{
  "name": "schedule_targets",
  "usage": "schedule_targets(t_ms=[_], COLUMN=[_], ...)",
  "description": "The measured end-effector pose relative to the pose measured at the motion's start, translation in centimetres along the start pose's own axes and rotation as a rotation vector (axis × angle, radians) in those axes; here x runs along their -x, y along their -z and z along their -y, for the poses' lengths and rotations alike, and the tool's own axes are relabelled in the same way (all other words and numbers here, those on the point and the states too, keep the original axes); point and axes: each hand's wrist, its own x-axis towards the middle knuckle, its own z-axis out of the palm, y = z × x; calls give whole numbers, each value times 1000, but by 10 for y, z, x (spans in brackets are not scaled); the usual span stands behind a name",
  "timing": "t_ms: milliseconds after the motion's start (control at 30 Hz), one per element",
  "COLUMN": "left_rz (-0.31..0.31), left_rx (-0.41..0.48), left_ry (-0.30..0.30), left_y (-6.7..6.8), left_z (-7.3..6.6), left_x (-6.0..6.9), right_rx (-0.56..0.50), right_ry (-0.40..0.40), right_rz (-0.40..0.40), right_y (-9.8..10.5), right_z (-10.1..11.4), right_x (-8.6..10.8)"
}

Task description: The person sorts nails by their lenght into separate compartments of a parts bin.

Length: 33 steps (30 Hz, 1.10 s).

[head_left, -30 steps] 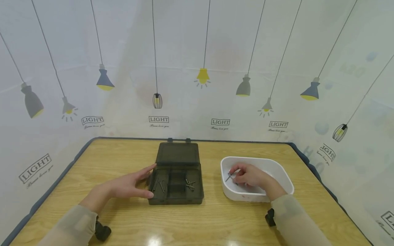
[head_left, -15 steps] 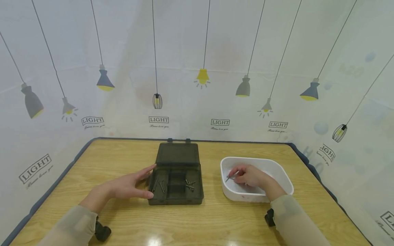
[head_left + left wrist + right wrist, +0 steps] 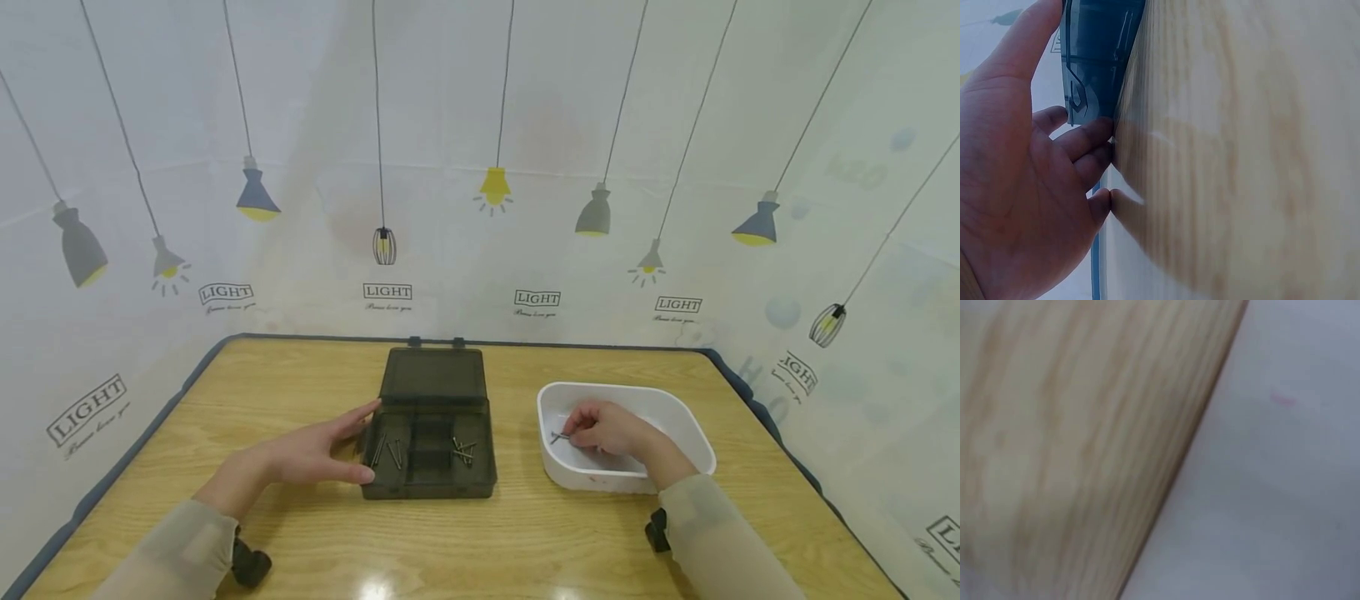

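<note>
A dark see-through compartment box (image 3: 450,375) lies with its lid swung back. Long metal screws (image 3: 463,452) lie in its right compartment, and several more are in the left one. My left hand (image 3: 311,452) rests along the box's left side, thumb at the front corner and forefinger near the hinge. The left wrist view shows this hand (image 3: 1016,187) with its fingertips against the box's side wall (image 3: 1100,56). Inside a white plastic tub (image 3: 600,481), my right hand (image 3: 611,429) pinches a thin silver screw (image 3: 557,437) between thumb and forefinger. Its fingertips are partly hidden.
Both containers stand on a wooden table (image 3: 420,550) with a dark edge. Bare tabletop separates the box from the tub. A white cloth (image 3: 450,125) printed with lamps hangs behind. The right wrist view has only tabletop (image 3: 1072,437) and the tub's wall (image 3: 1272,475).
My right fingertips have drawn slightly right inside the tub, and the screw by them has changed its angle. The left hand and the box have stayed put.
</note>
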Motion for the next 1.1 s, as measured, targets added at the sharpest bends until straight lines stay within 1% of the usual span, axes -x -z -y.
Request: schedule_targets(t_ms=[200, 333, 667, 833, 967, 1100], left_rz=[0, 0, 5, 5, 4, 0], left_rx=[0, 0, 7, 8, 3, -7], left_ry=[-19, -17, -16, -13, -12, -14], left_y=[1, 2, 2, 2, 2, 2], left_z=[0, -1, -2, -2, -3, -2], left_x=[1, 1, 1, 0, 1, 1], right_rx=[11, 35, 95, 145, 183, 198], right_ry=[8, 14, 73, 96, 112, 132], right_rz=[7, 11, 15, 19, 15, 13], right_y=[-1, -1, -1, -2, -3, -4], right_z=[1, 1, 1, 2, 2, 3], right_x=[0, 0, 0, -1, -1, -1])
